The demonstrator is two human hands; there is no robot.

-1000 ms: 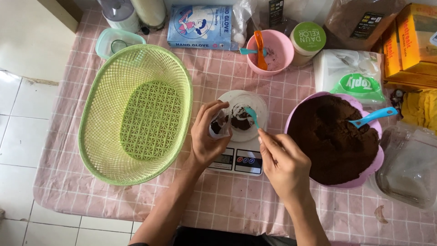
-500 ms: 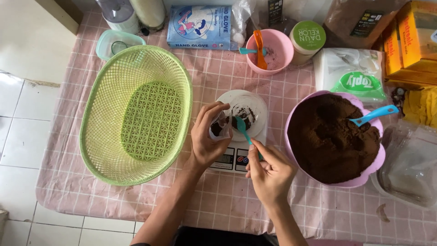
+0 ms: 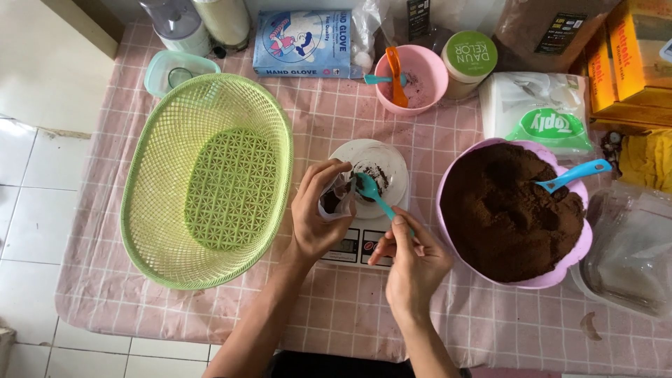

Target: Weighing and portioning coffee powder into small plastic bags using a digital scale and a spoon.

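Note:
My left hand (image 3: 318,213) holds a small clear plastic bag (image 3: 336,198) with brown powder open over the white kitchen scale (image 3: 364,241). My right hand (image 3: 413,259) pinches a teal plastic spoon (image 3: 373,193), its bowl tipped into the mouth of the bag above the scale's round platform (image 3: 388,162). A pink bowl (image 3: 560,276) heaped with brown powder (image 3: 511,210) sits just right of my right hand, with a second blue spoon (image 3: 575,173) stuck in it.
A large green plastic basket (image 3: 210,182) lies left of the scale. At the back stand a small pink bowl (image 3: 420,73) with an orange spoon, a green-lidded jar (image 3: 467,59), a glove box (image 3: 302,42), a white packet (image 3: 539,112) and yellow boxes (image 3: 630,56). Clear bags (image 3: 630,252) lie right.
My right hand has moved left from beside the pink bowl, bringing the teal spoon down into the bag. My left hand has stayed on the bag at the scale.

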